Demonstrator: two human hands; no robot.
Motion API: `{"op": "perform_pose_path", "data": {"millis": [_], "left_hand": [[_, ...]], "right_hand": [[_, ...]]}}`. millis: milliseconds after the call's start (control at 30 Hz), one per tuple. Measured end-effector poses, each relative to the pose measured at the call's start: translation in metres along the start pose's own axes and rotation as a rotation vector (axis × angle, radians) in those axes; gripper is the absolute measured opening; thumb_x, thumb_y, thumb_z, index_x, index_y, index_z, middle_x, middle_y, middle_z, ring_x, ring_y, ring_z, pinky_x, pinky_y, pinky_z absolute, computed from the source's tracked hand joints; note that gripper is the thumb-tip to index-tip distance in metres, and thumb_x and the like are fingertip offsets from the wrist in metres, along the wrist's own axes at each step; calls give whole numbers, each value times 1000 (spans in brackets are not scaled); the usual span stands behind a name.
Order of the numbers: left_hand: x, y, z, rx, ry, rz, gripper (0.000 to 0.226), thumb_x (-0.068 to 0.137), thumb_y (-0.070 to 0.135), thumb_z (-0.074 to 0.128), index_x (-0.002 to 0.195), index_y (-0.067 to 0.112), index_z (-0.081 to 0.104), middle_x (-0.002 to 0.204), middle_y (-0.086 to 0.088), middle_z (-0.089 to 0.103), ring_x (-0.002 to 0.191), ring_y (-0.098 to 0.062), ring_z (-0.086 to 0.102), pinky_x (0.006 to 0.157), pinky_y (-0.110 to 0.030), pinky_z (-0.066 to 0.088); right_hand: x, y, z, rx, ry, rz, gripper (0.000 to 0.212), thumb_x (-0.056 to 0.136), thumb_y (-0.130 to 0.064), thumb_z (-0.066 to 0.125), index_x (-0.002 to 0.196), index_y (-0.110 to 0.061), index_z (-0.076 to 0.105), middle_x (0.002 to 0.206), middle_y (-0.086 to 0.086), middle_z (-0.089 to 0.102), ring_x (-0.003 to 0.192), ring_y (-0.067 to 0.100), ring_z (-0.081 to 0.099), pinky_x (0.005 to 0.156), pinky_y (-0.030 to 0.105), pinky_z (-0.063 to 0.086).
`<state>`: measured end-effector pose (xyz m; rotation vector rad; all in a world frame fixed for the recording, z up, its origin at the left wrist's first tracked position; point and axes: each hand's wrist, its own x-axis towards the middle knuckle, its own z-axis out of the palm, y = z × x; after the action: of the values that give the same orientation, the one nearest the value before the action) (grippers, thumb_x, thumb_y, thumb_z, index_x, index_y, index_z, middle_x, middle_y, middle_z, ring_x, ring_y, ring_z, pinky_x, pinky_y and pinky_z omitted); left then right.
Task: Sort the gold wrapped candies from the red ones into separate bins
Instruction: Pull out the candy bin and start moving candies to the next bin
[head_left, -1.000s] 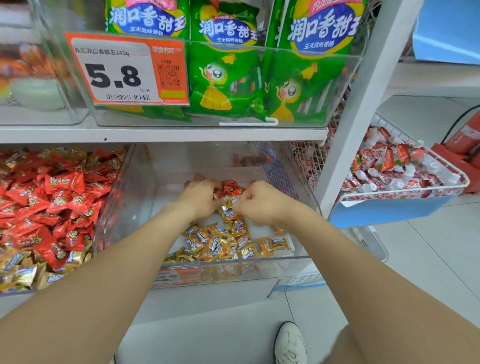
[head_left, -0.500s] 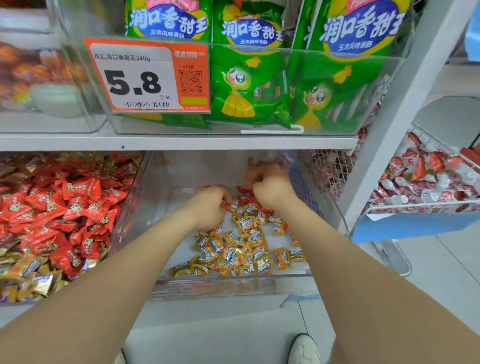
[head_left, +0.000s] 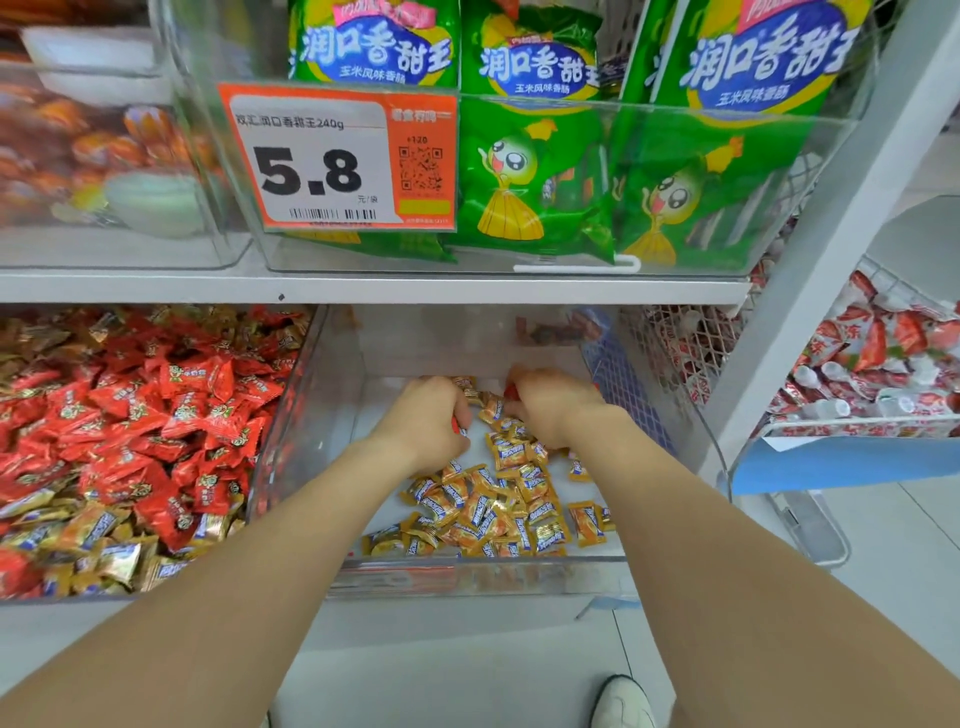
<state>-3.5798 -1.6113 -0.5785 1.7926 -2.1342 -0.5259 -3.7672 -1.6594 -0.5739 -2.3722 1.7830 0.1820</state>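
Fingers of my left hand (head_left: 426, 423) curl round a red candy (head_left: 456, 425). My right hand (head_left: 553, 408) curls down among gold candies (head_left: 498, 506), and I cannot tell what it grips. Both hands sit deep in the clear bin (head_left: 467, 569). The left bin (head_left: 104, 597) holds red candies (head_left: 156, 415), with some gold at its front. Above is a white shelf (head_left: 363, 288) with green bags (head_left: 535, 171), and below is the pale floor (head_left: 909, 571).

Left hand (head_left: 423, 421): back up, fingers curled under, gripping a red candy (head_left: 456, 425) at the thumb side. Right hand (head_left: 553, 405): just beside the left, back up, fingers curled, grip hidden. Both forearms: bare, stretched forward, converging toward the wrists.
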Motion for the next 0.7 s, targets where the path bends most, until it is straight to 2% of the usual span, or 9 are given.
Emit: {"op": "perform_pose_path", "data": {"millis": [100,200,300,367,433,467,533,600,700], "left_hand": [[-1,2,-3,-77,45,-60,11,90,10,73,89,19,80,101,3,74,94,-14,66,84,-23,51],[-3,8,-9,-159,73,-148,20,92,3,65,95,17,79,105,1,73,100,-18,67,85,-25,53],[-5,20,-16,-364,112,-244,34,89,-6,49,103,12,75,105,-4,72,101,-25,67,82,-30,53],[-5,28,-17,-493,88,-314,31,90,-3,45,105,6,71,94,-7,68,92,-30,64,80,-36,53],[-3,33,-16,-579,82,-368,24,92,6,46,101,0,68,83,-10,62,80,-31,58,76,-41,55],[-2,34,-16,-557,89,-355,21,93,10,48,94,0,66,79,-10,59,74,-30,55,69,-38,50],[-1,32,-15,-334,75,-240,18,95,15,52,81,5,57,74,-8,55,72,-28,50,61,-35,38],[1,24,-9,-82,54,-142,13,97,16,55,86,9,55,86,-12,60,86,-32,57,68,-35,39],[2,15,3,93,-69,-104,14,101,25,60,102,14,52,108,-18,58,110,-41,57,84,-40,43]], "right_hand": [[-1,3,-3,103,-2,11,26,106,-33,55,126,-17,55,122,14,66,107,36,66,89,43,56],[-6,-2,-20,496,70,18,24,109,-28,49,109,-11,66,97,13,71,95,35,68,72,34,49],[-22,-10,-41,808,152,90,31,107,-25,48,94,-8,70,75,6,63,80,32,68,57,30,41],[-33,-12,-47,943,133,147,31,106,-26,46,86,-11,65,67,6,54,59,26,54,47,26,37],[-41,-8,-49,997,111,133,31,106,-32,49,87,-10,59,66,9,48,52,24,48,44,26,37],[-44,-4,-48,987,108,116,33,106,-36,53,87,-9,59,67,10,49,52,24,50,43,27,40],[-50,5,-45,918,88,106,35,106,-36,58,89,-5,63,68,12,55,55,25,54,48,31,47],[-58,15,-40,844,34,112,39,105,-34,63,88,0,66,68,13,59,57,26,55,53,33,51],[-68,23,-36,698,-9,109,35,106,-20,59,96,12,67,70,9,60,59,19,50,60,31,50]]}}
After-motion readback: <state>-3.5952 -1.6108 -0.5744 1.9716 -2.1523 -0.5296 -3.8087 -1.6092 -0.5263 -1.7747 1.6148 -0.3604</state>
